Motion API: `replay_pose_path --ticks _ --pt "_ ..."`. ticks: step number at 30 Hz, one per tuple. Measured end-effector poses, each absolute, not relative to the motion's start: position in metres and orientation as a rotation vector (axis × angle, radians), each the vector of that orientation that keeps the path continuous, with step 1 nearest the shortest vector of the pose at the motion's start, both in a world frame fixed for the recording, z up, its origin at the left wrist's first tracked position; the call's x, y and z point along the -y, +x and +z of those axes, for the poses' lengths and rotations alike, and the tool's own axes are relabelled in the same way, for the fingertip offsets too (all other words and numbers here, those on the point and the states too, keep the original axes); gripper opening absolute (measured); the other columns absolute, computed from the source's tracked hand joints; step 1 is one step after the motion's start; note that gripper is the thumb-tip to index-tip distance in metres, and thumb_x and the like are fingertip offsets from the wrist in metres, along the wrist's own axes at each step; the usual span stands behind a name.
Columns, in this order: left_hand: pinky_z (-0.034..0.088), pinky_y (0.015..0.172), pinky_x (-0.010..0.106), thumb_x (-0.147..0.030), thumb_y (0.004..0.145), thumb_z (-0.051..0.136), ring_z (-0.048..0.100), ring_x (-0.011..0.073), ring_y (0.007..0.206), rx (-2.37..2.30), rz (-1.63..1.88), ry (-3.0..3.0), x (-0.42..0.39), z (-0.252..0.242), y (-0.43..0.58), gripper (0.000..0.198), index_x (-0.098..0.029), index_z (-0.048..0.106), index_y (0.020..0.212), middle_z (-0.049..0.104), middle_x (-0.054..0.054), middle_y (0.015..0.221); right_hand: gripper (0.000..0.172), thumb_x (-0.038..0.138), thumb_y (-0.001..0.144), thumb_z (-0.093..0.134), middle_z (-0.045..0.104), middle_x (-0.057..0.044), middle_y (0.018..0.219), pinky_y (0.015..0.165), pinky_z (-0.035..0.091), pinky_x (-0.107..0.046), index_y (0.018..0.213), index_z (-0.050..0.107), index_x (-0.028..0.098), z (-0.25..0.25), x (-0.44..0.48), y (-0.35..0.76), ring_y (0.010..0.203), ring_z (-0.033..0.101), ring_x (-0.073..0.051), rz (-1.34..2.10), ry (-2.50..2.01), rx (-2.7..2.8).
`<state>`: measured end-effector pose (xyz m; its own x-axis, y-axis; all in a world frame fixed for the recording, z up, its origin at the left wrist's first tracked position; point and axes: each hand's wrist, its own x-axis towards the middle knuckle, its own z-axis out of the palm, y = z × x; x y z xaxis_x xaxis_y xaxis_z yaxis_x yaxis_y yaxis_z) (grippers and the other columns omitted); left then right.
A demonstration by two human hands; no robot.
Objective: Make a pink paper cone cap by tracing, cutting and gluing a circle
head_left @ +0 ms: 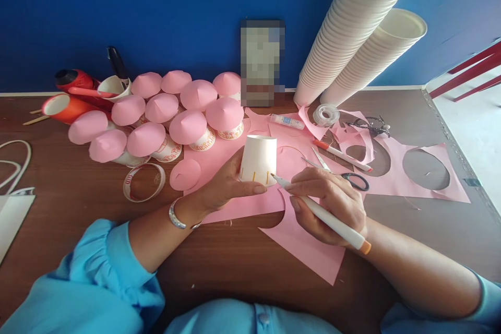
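Upside down in my left hand point(223, 180) is a white paper cup point(259, 155), its rim facing down, with the thumb across the rim side. A few short yellow-orange strokes are drawn near that rim. My right hand point(329, 198) grips a white marker pen point(332, 223) with an orange end, and its tip meets or nearly meets the cup beside one stroke. Under both hands lies pink paper point(313, 250) with round cut-outs. Left of the cup are several decorated cups topped with pink paper cones point(199, 95), and a loose pink cone point(185, 174).
Two tall stacks of white cups point(352, 26) lean at the back right. Scissors point(354, 181), an orange-capped marker point(342, 155), clear tape point(326, 114) and a glue stick point(287, 121) lie on the paper. A cut cup ring point(144, 182) and an orange cup point(58, 108) are at left.
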<state>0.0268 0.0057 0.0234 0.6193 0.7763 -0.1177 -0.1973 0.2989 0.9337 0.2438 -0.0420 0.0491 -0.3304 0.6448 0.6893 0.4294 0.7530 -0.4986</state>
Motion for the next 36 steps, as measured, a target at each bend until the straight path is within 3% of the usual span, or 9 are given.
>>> replay_pose_path --ticks 5,10,16,36 --pt "0.052 0.091 0.037 -0.032 0.082 0.082 0.065 0.0253 0.107 -0.561 0.745 0.961 -0.007 0.011 0.025 0.049 -0.023 0.065 0.126 0.071 0.008 0.117 0.026 0.003 0.085 0.060 0.068 -0.004 0.075 0.049 0.053 -0.029 0.104 0.063 0.020 0.048 0.040 0.246 0.062 0.067 -0.019 0.271 -0.827 1.910" --pt "0.054 0.095 0.041 -0.034 0.082 0.081 0.069 0.0285 0.111 -0.535 0.794 0.895 -0.005 0.005 0.025 0.051 -0.022 0.066 0.129 0.076 0.009 0.112 0.027 0.003 0.084 0.060 0.069 -0.004 0.076 0.053 0.056 -0.031 0.104 0.064 0.021 0.050 0.040 0.246 0.062 0.068 -0.019 0.317 -0.825 1.890" --pt "0.055 0.092 0.041 -0.034 0.081 0.082 0.071 0.0272 0.103 -0.551 0.776 0.903 -0.003 0.007 0.024 0.055 -0.022 0.065 0.132 0.077 0.008 0.106 0.025 0.005 0.087 0.059 0.069 -0.004 0.078 0.053 0.056 -0.031 0.105 0.063 0.021 0.052 0.041 0.246 0.065 0.069 -0.019 0.334 -0.811 1.913" --pt "0.054 0.087 0.036 -0.030 0.079 0.080 0.070 0.0237 0.096 -0.508 0.736 0.947 -0.004 0.025 0.029 0.038 -0.021 0.068 0.114 0.075 0.006 0.102 0.020 0.005 0.088 0.060 0.070 -0.005 0.077 0.054 0.054 -0.029 0.103 0.063 0.019 0.051 0.041 0.244 0.065 0.069 -0.018 0.355 -0.794 1.936"
